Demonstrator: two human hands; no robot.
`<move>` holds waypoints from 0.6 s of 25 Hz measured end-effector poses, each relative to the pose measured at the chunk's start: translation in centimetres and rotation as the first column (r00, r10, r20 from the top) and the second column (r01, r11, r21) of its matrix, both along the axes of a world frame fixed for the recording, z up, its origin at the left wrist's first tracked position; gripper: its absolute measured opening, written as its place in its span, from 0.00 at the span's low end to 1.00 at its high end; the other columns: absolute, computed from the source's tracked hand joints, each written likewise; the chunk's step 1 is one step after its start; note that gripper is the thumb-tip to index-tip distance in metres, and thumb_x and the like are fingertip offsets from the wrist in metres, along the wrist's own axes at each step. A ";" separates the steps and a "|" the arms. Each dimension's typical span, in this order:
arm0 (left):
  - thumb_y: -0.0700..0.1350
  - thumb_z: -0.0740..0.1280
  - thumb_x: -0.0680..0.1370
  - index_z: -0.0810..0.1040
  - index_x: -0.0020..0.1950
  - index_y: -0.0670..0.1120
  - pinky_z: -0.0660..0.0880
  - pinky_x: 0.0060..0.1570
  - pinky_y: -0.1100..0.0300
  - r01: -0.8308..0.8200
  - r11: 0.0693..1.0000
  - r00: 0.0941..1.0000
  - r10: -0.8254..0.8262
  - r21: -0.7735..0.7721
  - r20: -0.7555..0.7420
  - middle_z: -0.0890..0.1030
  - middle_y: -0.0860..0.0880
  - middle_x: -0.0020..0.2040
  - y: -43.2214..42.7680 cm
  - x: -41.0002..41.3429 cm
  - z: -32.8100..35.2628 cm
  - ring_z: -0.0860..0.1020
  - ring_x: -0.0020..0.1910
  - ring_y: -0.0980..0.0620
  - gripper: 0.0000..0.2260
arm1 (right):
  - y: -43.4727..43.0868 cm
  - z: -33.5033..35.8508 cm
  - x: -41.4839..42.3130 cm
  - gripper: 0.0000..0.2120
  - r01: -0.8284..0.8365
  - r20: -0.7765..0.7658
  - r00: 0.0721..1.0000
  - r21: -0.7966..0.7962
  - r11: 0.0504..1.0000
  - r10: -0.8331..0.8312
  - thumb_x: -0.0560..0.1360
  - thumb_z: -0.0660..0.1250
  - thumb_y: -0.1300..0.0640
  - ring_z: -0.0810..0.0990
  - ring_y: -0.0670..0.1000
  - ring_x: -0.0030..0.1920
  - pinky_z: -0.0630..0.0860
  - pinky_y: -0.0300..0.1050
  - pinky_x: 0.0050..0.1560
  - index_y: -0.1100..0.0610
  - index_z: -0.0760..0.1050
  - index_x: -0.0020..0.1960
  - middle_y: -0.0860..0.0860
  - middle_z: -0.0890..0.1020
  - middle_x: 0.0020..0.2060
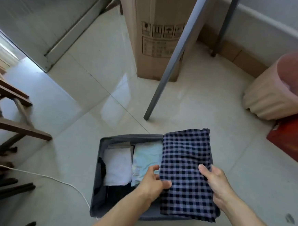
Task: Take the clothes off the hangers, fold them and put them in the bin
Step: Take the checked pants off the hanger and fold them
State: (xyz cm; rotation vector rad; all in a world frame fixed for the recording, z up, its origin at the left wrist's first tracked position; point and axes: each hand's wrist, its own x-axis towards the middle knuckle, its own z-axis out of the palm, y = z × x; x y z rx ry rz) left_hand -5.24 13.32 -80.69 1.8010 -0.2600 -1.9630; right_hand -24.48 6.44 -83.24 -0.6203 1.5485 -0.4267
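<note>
While both hands grip the folded checked garment (pixel 186 171), it sits over the right end of the grey bin (pixel 99 164). The left hand (pixel 152 181) pinches the near left edge, thumb on top. The right hand (pixel 214 182) clamps the right edge, thumb pressed on the cloth. Just left of the left-hand grip, a folded pale blue garment (pixel 146 157) and a folded white garment (pixel 118 166) lie inside the bin. Beyond the grip, a grey pole (pixel 173 61) stands before a cardboard box (pixel 151 32).

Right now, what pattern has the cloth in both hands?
Dark blue and white checks on the folded cloth, head view.
</note>
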 end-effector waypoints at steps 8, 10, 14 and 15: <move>0.44 0.63 0.82 0.48 0.80 0.47 0.63 0.67 0.60 0.122 0.992 0.990 -0.119 -0.028 0.074 0.56 0.46 0.79 1.6 -4.3 -6.6 0.59 0.77 0.48 0.32 | -0.5 -9.7 -1.2 0.19 -0.081 -0.354 0.934 -0.093 0.992 0.043 0.82 0.58 0.55 0.74 0.57 0.66 0.70 0.58 0.68 0.58 0.67 0.72 0.55 0.75 0.66; 0.43 0.63 0.82 0.51 0.79 0.48 0.64 0.67 0.62 0.124 0.991 0.987 -0.120 -0.038 0.105 0.58 0.47 0.78 2.0 -4.7 -8.1 0.60 0.77 0.49 0.30 | -0.5 -11.8 -1.2 0.23 -0.099 -0.420 0.905 -0.069 0.993 0.061 0.83 0.57 0.53 0.68 0.57 0.72 0.65 0.57 0.72 0.57 0.62 0.76 0.55 0.69 0.72; 0.43 0.64 0.81 0.58 0.77 0.52 0.66 0.62 0.64 0.143 0.984 0.974 -0.120 -0.107 0.192 0.65 0.51 0.74 1.8 -4.4 -11.3 0.68 0.71 0.53 0.26 | -1.2 -15.3 -0.7 0.24 -0.076 -0.406 0.912 -0.009 0.997 0.066 0.83 0.57 0.55 0.64 0.57 0.74 0.61 0.55 0.74 0.57 0.58 0.78 0.54 0.65 0.75; 0.43 0.64 0.81 0.60 0.76 0.53 0.68 0.62 0.64 0.149 0.981 0.971 -0.121 -0.128 0.206 0.67 0.52 0.72 1.5 -4.2 -11.8 0.69 0.69 0.54 0.25 | -1.7 -16.0 -0.7 0.23 -0.075 -0.380 0.922 0.022 0.997 0.078 0.83 0.57 0.55 0.66 0.57 0.73 0.64 0.56 0.73 0.57 0.60 0.77 0.55 0.67 0.74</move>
